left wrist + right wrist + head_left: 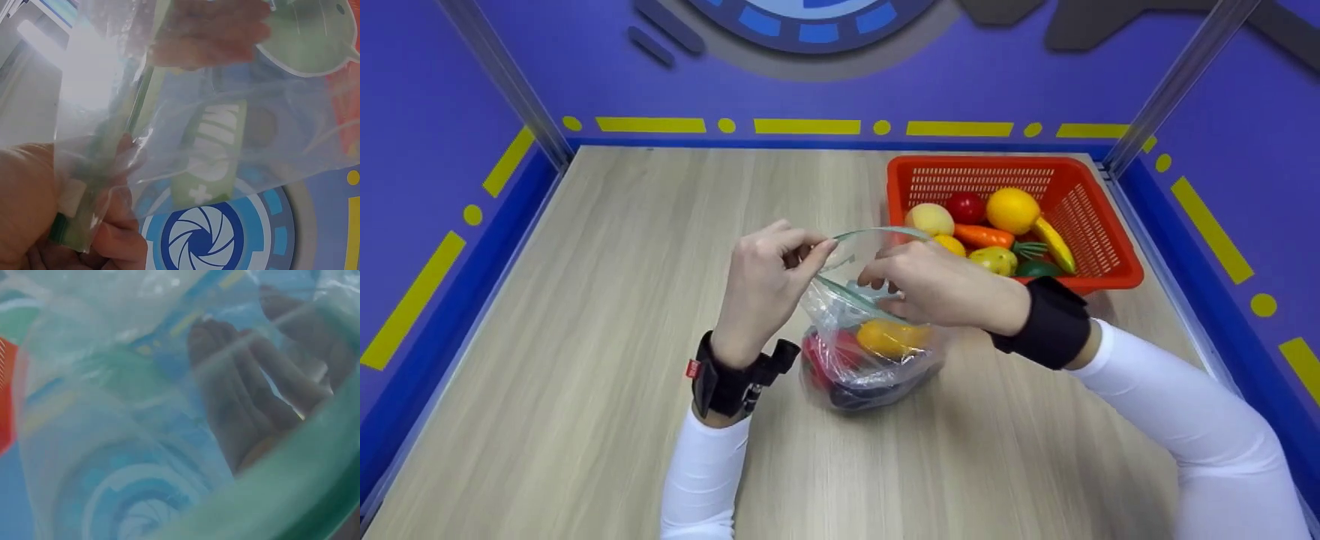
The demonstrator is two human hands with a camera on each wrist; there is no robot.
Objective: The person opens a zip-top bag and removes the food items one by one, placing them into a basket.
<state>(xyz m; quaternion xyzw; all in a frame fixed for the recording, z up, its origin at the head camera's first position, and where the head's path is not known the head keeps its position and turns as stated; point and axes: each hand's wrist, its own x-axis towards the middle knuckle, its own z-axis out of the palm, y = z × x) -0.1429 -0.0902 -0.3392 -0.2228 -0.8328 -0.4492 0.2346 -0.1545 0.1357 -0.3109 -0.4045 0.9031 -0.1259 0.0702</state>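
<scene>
A clear zip bag (840,315) with a green seal strip stands on the table. Through its plastic show a yellow piece (891,337), a red piece (834,352) and a dark, purplish one (862,394). My left hand (769,281) pinches the left end of the bag's rim between thumb and fingers; the strip also shows beside that hand in the left wrist view. At the bag's mouth is my right hand (934,281), its fingers (225,388) seen through the plastic, loosely extended, with nothing visible in them.
Behind and right of the bag sits a red plastic basket (1121,259). It holds several toy fruits and vegetables, among them a carrot (984,236), an orange-yellow fruit (1012,211), a banana (1057,246) and a red fruit (966,208). Blue panels surround the wooden table (585,337).
</scene>
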